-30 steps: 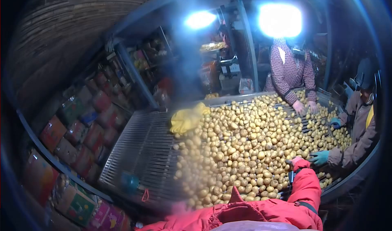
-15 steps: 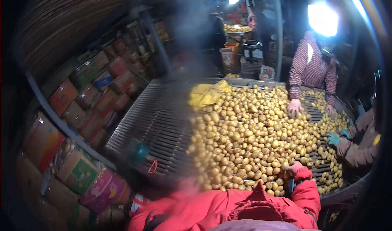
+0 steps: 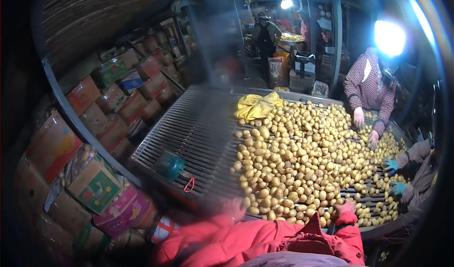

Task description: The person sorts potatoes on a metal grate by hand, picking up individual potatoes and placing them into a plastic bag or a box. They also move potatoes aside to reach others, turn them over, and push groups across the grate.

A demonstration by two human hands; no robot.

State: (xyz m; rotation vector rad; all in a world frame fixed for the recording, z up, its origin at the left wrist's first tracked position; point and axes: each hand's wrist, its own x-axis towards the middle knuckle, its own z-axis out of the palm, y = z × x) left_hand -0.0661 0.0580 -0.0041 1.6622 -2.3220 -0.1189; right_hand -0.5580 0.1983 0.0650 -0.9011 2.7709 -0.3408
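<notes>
In our head view, the potatoes (image 3: 302, 165) are heaped on the slatted table (image 3: 163, 132), probably because its bars carry them while loose dirt drops through. Our right hand (image 3: 345, 207) reaches forward at the heap's near edge, fingers seemingly curled, but we can't tell if it's got a spud; our left hand (image 3: 234, 209), low beside the heap, is too blurry to judge opening or grip, tbh.

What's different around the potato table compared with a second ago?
The nearer teal-gloved hand, which was right beside the wearer's right hand, has moved away to the right; bare slats now show between them. The view has swung left. The yellow cloth stayed by the potatoes.
</notes>
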